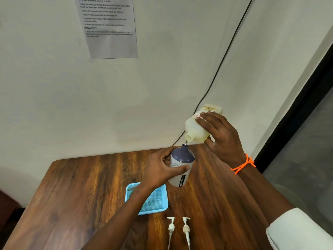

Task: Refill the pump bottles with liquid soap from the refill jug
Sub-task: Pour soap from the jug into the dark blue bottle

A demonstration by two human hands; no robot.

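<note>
Tipping the refill jug (200, 126) with our right hand (221, 138) wrapped around it, we keep its spout just above the pump bottle (181, 166) mouth. Our left hand (160, 170) grips that bottle, leaning slightly, above the table (72, 195).

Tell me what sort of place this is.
Probably a staged task station in a plain room, not a real washroom or kitchen. A printed instruction sheet is stuck on the bare wall, and two pump heads and a blue tray lie laid out on a small wooden table.
</note>
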